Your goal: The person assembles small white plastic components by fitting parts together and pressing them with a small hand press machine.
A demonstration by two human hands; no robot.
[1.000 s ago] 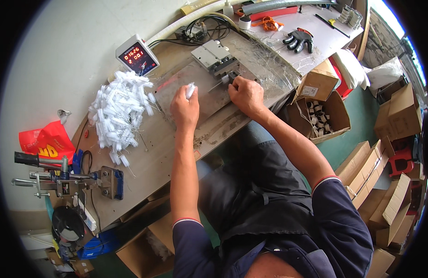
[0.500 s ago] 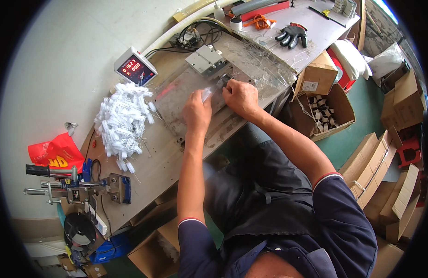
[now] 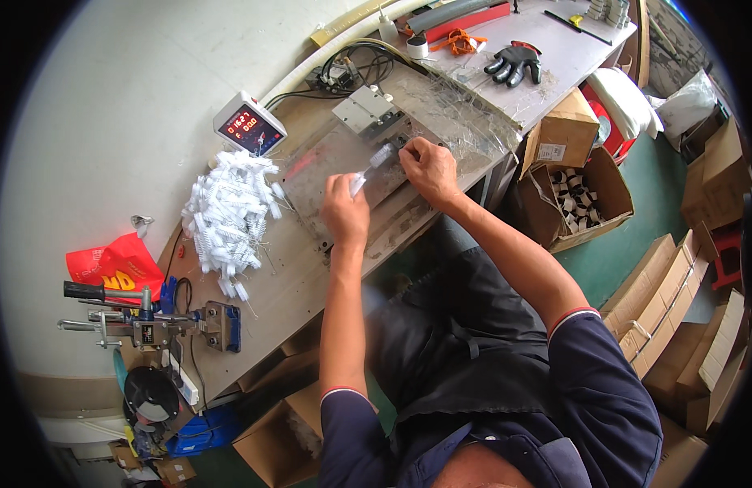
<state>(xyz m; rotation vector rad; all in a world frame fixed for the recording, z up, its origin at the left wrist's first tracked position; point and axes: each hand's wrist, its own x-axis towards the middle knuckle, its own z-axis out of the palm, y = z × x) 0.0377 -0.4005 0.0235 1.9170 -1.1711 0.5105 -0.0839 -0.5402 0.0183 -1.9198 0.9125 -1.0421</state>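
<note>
Over the bench (image 3: 278, 301), the left hand (image 3: 346, 213) pinches a white brush (image 3: 357, 184); the right hand (image 3: 430, 172) curls near a second brush (image 3: 382, 155), grip unclear. A display (image 3: 250, 124) shows red digits; a red bag (image 3: 115, 262), yellow lettering.

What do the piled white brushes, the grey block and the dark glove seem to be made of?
Piled white brushes: probably plastic bristles, matte, with thin, likely metal wires poking out.
Grey block: likely metal, dull, judging by its crisp, squared edges.
Dark glove: perhaps fabric with a rubbery coating, since its fingers shine.
</note>
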